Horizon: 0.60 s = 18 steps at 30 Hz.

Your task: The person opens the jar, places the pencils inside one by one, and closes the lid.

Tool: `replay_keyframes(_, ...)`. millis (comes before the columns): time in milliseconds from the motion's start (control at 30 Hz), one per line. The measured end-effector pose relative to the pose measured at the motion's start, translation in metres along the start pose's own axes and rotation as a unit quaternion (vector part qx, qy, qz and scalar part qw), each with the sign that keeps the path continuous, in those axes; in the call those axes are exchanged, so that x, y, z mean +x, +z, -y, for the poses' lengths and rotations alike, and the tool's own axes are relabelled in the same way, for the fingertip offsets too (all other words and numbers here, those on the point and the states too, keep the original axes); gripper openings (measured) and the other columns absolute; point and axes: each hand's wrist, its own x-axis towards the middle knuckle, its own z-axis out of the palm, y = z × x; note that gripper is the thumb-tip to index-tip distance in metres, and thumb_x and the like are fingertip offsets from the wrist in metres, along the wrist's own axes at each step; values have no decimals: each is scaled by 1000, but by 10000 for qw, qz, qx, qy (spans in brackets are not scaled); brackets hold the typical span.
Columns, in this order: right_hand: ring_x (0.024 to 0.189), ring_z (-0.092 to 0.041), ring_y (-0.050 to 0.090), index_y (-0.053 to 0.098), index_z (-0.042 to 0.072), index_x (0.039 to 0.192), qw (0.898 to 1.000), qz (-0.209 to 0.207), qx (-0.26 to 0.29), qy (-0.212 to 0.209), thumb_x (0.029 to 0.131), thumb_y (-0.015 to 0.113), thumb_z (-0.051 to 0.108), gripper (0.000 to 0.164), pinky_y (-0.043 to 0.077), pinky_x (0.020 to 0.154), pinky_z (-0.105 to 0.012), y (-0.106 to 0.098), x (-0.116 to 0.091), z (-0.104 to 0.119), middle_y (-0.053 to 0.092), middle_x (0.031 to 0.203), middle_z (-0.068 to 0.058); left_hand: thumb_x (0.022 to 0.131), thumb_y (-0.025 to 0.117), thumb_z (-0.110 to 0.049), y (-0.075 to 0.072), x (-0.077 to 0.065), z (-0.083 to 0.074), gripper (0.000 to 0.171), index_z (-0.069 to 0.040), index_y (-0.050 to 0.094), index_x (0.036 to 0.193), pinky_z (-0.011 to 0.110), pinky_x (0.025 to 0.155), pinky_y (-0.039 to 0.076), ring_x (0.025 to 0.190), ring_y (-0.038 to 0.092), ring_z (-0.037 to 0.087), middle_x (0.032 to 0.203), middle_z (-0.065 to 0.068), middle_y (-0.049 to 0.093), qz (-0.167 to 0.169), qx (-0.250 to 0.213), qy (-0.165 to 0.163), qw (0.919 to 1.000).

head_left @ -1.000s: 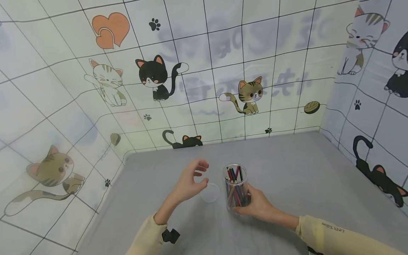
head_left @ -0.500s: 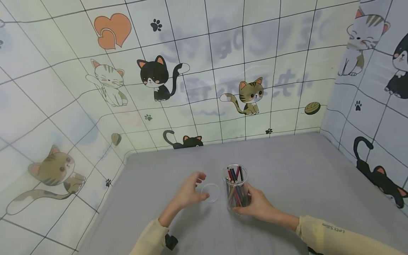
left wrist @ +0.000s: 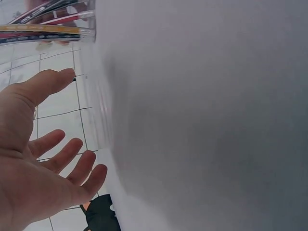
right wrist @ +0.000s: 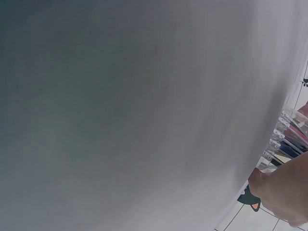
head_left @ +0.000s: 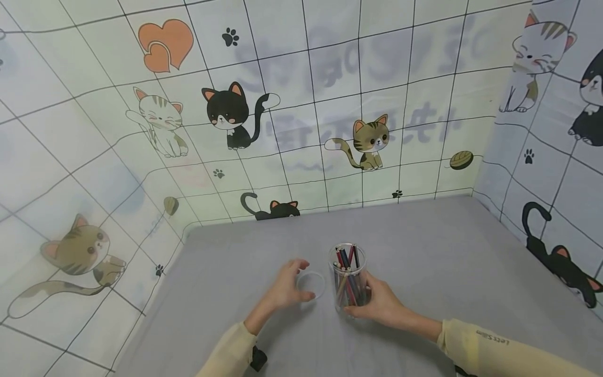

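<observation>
A clear jar (head_left: 347, 309) stands upright on the table, holding several slim pens (head_left: 346, 256) in red, dark blue, black and orange. Their lower ends look clear in the left wrist view. My right hand (head_left: 383, 303) grips the jar low on its right side, thumb at the front. Left of the jar, a round clear lid (head_left: 312, 285) lies flat. My left hand (head_left: 286, 287) is at the lid's left edge, thumb and fingers apart around that side. The left wrist view shows the left palm and spread fingers (left wrist: 82, 168) close to the lid (left wrist: 102, 115).
A grey cloth (head_left: 414, 246) covers the table. Walls (head_left: 301, 131) printed with cartoon cats and grid lines stand at the back and both sides. Black wrist bands show at the sleeves (head_left: 231, 348).
The left hand has come down and slightly right to the lid's left edge. My right hand and the jar stay where they were.
</observation>
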Motion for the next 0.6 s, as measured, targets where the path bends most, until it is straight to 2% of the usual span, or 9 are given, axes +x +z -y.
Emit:
replay_keyframes(233, 115, -35, 60, 42, 4, 147, 10000, 56, 18, 72, 72, 90, 23, 91, 48, 94, -57, -1, 0, 0, 61, 131, -17, 68, 91, -17, 8, 3, 4, 78, 3, 52, 133, 50, 96, 45, 118, 51, 36, 126, 18, 56, 200, 400, -231, 9987)
replay_keyframes(400, 115, -35, 60, 41, 5, 147, 9999, 46, -26, 113, 72, 90, 24, 92, 48, 95, -57, 0, 0, -1, 61, 131, -16, 69, 91, -17, 11, 5, 4, 73, 3, 55, 130, 49, 96, 46, 116, 53, 36, 124, 17, 58, 278, 635, -285, 9972)
replay_keyframes(600, 115, -34, 61, 41, 6, 148, 9999, 44, 0, 133, 73, 90, 25, 91, 48, 95, -57, 0, 1, -3, 61, 131, -14, 73, 88, -16, 6, 6, 0, 70, 5, 55, 130, 49, 98, 45, 119, 51, 37, 128, 19, 56, 334, 521, -442, 9971)
